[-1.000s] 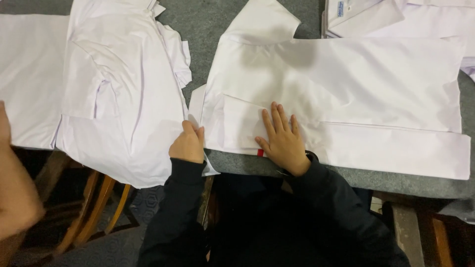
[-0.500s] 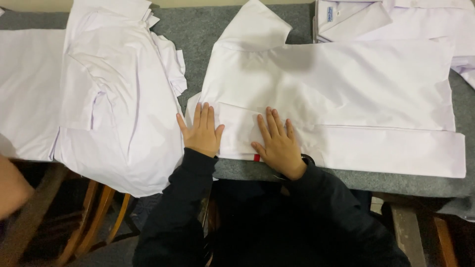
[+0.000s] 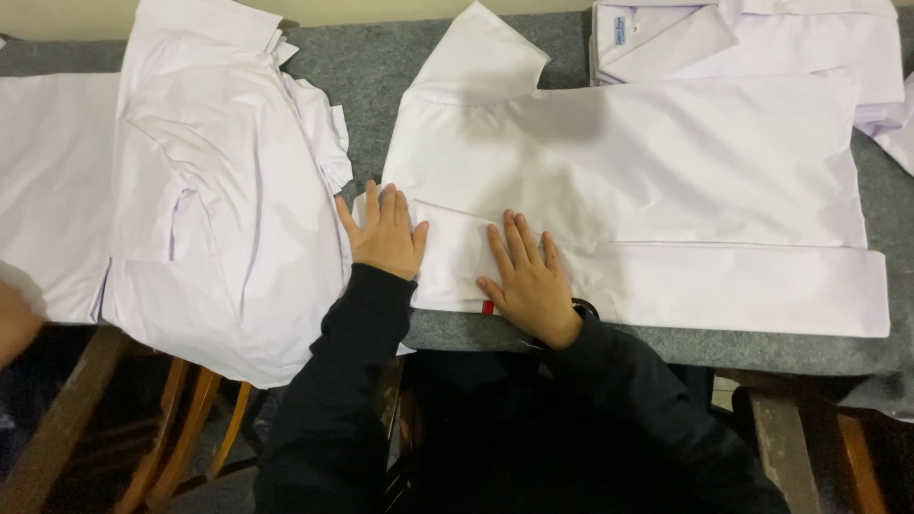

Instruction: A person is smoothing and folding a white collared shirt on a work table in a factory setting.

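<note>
A white shirt (image 3: pixel 647 181) lies partly folded on the grey felt table (image 3: pixel 371 67), its long edge folded up along the near side. My left hand (image 3: pixel 383 233) rests flat with fingers spread on the shirt's near left corner. My right hand (image 3: pixel 526 281) presses flat on the folded strip just to the right, beside a small red tag (image 3: pixel 487 307) at the edge. Both arms wear black sleeves. Neither hand grips anything.
A heap of white shirts (image 3: pixel 219 200) lies at the left, hanging over the table's near edge. Another folded white shirt (image 3: pixel 743 38) sits at the back right. Wooden chair legs (image 3: pixel 181 428) stand below. Another person's hand (image 3: pixel 14 319) shows at the far left edge.
My left hand has moved from gripping the shirt's left edge to lying flat and spread on its corner. The right hand has stayed pressed down. The other person's arm has withdrawn leftward.
</note>
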